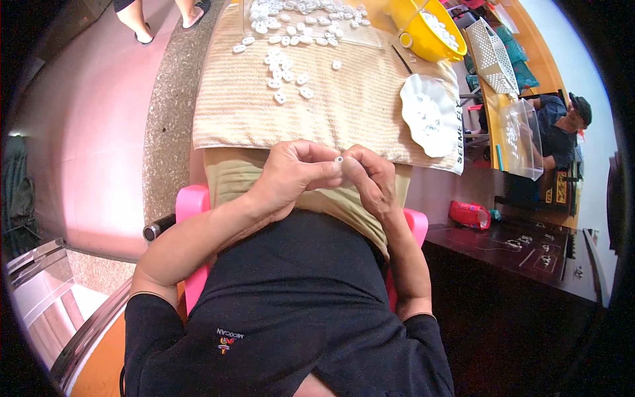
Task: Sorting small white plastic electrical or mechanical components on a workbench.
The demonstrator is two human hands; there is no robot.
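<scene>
Just past the near edge of the towel-covered table (pixel 225 126), both my hands meet over my lap. My left hand (pixel 291 173) is closed, thumb and fingers pinched together. Opposite it, the fingertips of my right hand (pixel 374 173) pinch too. Between the fingertips shows a small white piece (pixel 339 159) with a dark centre, mostly covered by my fingers. On the striped towel ahead lie several loose white oval pieces (pixel 280 97) with dark holes, and a bigger spread of them (pixel 304 28) farther back. A white scalloped dish (pixel 426 112) to the right holds small shiny parts.
A yellow basin (pixel 423 33) with white pieces stands at the far right, near a thin dark stick-like tool (pixel 401 58). Beyond the table's right side, a person in dark clothes (pixel 559 129) sits by a clear plastic box (pixel 522 142). Another person's legs (pixel 135 20) show far left.
</scene>
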